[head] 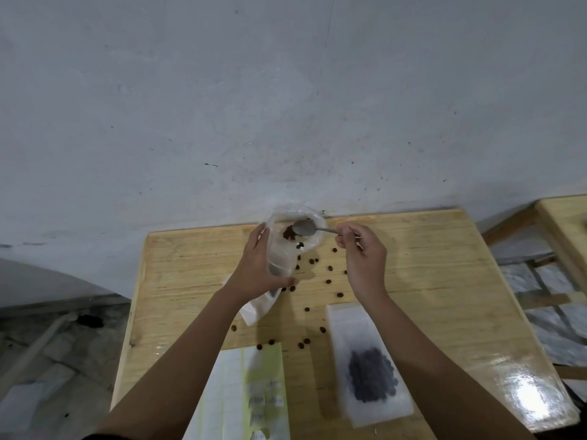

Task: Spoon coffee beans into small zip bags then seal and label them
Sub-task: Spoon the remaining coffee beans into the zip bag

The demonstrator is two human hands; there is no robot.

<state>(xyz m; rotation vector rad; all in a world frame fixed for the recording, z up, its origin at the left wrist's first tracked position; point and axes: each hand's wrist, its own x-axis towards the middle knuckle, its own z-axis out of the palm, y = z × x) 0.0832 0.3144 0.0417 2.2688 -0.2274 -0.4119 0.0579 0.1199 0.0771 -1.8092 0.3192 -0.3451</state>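
My left hand (257, 268) grips a translucent plastic bag (295, 239) at the far middle of the wooden table (444, 281), holding its mouth open. Brown coffee beans (289, 233) lie inside it. My right hand (363, 252) pinches the handle of a metal spoon (305, 227), and the spoon's bowl sits over the bag's mouth. A small zip bag (370, 363) with a dark heap of beans lies flat at the front right. A label sheet (254, 395) with several small stickers lies at the front, between my forearms.
Several loose beans (328, 281) are scattered across the table's middle. A white wall rises right behind the table. A second wooden table (568, 223) stands to the right. The floor shows on the left.
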